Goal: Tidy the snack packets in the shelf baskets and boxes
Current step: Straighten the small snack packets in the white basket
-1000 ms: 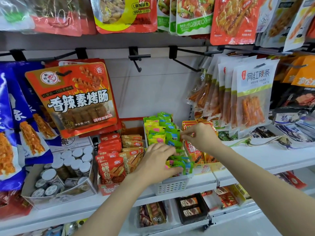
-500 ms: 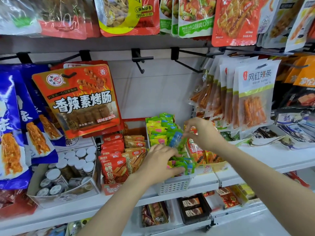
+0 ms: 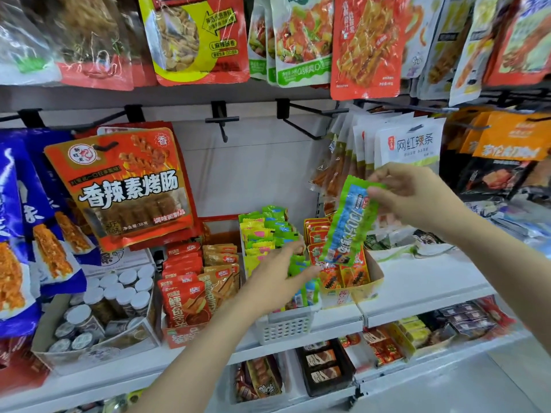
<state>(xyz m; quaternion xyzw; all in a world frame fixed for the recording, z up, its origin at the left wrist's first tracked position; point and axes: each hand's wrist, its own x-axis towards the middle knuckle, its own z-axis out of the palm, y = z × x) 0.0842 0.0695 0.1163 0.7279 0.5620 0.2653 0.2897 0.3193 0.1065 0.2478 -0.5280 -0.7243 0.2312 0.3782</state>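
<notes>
- Right hand [image 3: 417,198] pinches a green-and-blue packet [image 3: 348,225] by its top edge, and it hangs tilted in the air above the orange cardboard box [image 3: 366,281] on the shelf [image 3: 423,281].
- Left hand [image 3: 277,278] reaches into the white basket [image 3: 286,326] at the shelf's front edge, fingers curled round the green packets [image 3: 268,234] stacked there.
- Red packets [image 3: 185,281] stand in the box beside the basket.

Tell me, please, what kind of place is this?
Most likely a small shop's snack aisle. Large snack bags hang from black wall hooks, and a white basket on the shelf holds many identical small packets, as in retail display.
</notes>
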